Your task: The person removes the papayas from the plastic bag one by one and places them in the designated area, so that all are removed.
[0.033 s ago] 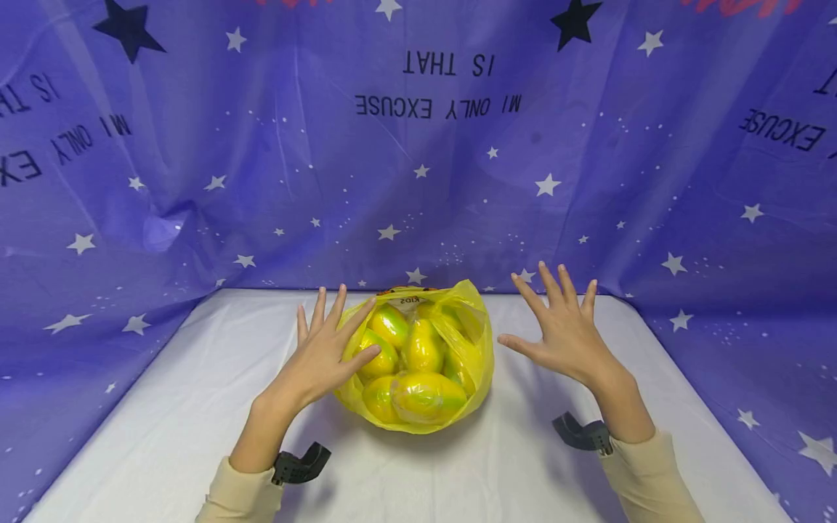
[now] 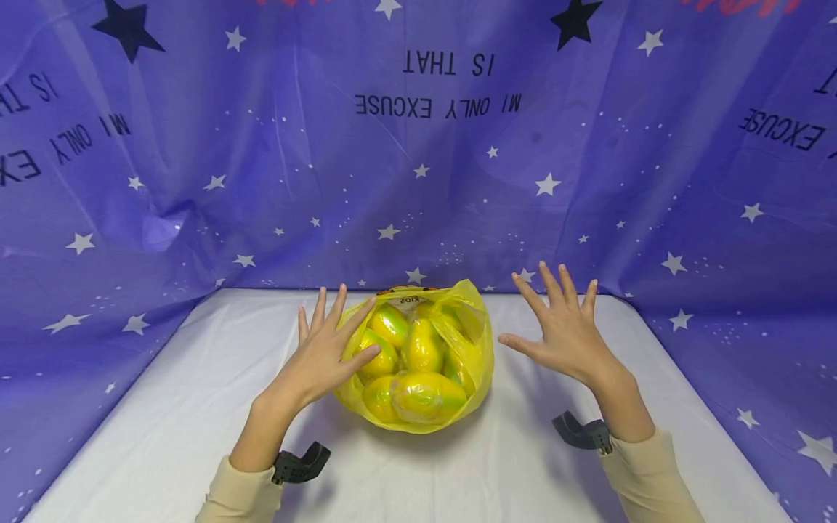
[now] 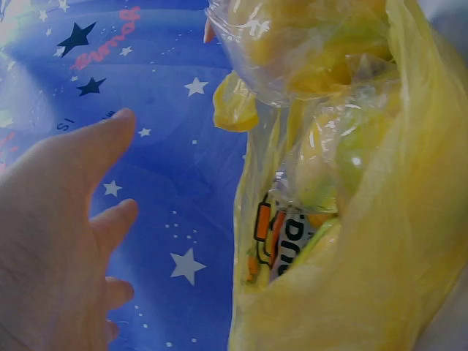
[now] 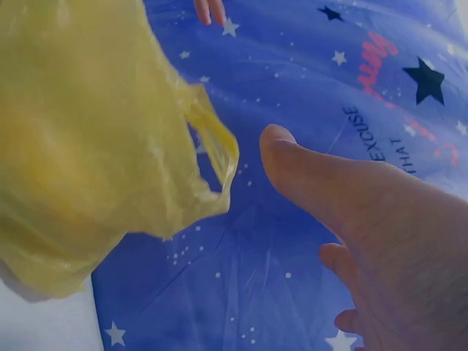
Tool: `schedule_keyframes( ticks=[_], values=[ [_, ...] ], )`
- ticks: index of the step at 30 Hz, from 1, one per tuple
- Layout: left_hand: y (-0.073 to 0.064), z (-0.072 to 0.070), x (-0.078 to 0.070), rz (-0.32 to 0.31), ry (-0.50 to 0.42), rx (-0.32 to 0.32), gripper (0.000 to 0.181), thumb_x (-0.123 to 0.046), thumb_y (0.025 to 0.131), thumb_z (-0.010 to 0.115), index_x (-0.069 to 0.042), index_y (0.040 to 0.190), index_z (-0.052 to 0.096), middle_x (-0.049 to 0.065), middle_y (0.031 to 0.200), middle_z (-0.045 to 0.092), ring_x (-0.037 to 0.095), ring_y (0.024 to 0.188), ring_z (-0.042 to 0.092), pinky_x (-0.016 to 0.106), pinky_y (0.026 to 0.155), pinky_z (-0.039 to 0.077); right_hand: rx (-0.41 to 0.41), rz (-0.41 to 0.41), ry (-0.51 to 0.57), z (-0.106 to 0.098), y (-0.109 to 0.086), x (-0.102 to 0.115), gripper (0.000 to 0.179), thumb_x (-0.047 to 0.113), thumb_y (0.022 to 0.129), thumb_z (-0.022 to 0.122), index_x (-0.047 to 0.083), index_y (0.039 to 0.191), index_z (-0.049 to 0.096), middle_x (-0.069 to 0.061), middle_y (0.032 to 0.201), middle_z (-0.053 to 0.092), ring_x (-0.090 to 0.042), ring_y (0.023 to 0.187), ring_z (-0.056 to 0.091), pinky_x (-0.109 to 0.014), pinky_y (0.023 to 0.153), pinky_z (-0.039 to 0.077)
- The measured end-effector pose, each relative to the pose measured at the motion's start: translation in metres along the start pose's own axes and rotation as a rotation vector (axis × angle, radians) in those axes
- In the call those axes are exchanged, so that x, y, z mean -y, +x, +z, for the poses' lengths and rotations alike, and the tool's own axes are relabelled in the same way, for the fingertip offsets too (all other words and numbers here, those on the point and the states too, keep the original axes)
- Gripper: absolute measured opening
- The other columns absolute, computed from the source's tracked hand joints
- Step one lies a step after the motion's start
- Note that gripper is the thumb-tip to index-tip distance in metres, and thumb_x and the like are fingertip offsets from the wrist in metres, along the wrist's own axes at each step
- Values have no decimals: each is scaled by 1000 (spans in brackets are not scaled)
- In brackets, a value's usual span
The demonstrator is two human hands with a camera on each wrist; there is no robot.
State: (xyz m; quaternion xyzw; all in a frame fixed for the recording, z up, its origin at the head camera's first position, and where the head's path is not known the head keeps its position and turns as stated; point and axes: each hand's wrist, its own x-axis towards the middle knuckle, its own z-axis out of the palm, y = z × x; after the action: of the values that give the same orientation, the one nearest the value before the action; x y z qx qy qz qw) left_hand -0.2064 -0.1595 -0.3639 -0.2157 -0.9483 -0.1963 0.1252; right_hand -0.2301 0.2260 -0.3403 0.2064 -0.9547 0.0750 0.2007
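Observation:
A yellow plastic bag [image 2: 484, 349] stands with its mouth open in the middle of the table. Inside lie several yellow-green mangoes [image 2: 425, 347] in clear, shiny wrapping. My left hand [image 2: 320, 356] is spread at the bag's left side, its thumb and index finger overlapping the rim in the head view. In the left wrist view, a gap shows between that hand's fingers and the bag [image 3: 395, 285]. To the right of the bag, my right hand [image 2: 565, 338] is spread too and holds nothing. A looped bag handle [image 4: 228, 164] sticks out toward the right thumb in the right wrist view.
A white cloth covers the table [image 2: 418, 479]. Behind and along both sides hangs a purple-blue curtain [image 2: 418, 211] with stars and lettering, close against the table's back edge. Black wrist mounts [image 2: 302, 465] sit on both forearms, over beige sleeves [image 2: 242, 494].

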Motion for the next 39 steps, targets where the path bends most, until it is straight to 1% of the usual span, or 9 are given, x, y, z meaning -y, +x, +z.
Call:
schedule_keyframes(
  ticks=[6,8,10,14,18,21,27,32,39],
  values=[
    [-3,2,1,-14,-38,18,70,-62,94,44,-35,154,22,12,159,-6,35,141,-19,66,108,-14,20,1,22,4,-1,0,92,69,83,57,24,155,23,-23,158,11,-45,143,-2,-68,102,-21],
    [-5,3,3,-33,-75,21,69,-60,94,45,-32,154,24,13,160,-3,37,142,-15,67,109,-9,20,4,76,4,-1,1,90,67,84,58,23,155,24,-23,157,13,-44,143,1,-68,106,-15],
    [-8,4,7,-57,-133,21,68,-57,95,48,-29,153,28,15,160,1,40,143,-10,69,109,-2,15,15,169,3,-1,3,85,62,86,60,22,154,27,-21,157,16,-43,143,6,-69,109,-2],
    [-16,12,18,-115,-270,16,64,-47,94,58,-20,149,39,21,158,11,47,141,11,73,105,18,-7,15,354,2,-1,8,74,48,91,63,19,151,33,-13,155,26,-36,142,19,-65,109,23],
    [-25,25,30,-162,-339,-39,59,-40,92,64,-18,143,47,25,153,21,50,132,31,73,98,31,-47,-40,433,1,-2,16,64,36,92,66,16,147,40,-8,150,35,-31,138,29,-59,108,30],
    [-32,38,33,-196,-399,-79,58,-38,89,67,-18,141,48,27,152,22,52,133,29,75,97,29,-83,-94,479,0,-2,24,58,27,92,68,14,143,45,-8,145,42,-28,134,37,-55,107,35],
    [-43,57,27,-263,-549,-93,67,-35,85,73,-22,144,45,29,156,3,55,135,20,72,97,31,-107,-190,568,-2,-4,43,54,15,89,72,11,138,51,-1,139,50,-21,121,50,-44,98,47],
    [-44,59,24,-288,-581,-116,67,-31,84,75,-22,144,45,26,157,0,54,136,17,69,96,37,-56,-287,638,-3,-3,60,51,15,89,71,13,137,51,-1,138,51,-18,126,47,-39,99,47],
    [-44,59,22,-333,-644,-71,75,-28,80,79,-16,144,42,23,158,-2,49,136,25,46,92,52,29,-358,730,2,-6,75,54,8,87,72,10,136,51,-1,141,48,-20,126,48,-38,95,51]
  ],
)
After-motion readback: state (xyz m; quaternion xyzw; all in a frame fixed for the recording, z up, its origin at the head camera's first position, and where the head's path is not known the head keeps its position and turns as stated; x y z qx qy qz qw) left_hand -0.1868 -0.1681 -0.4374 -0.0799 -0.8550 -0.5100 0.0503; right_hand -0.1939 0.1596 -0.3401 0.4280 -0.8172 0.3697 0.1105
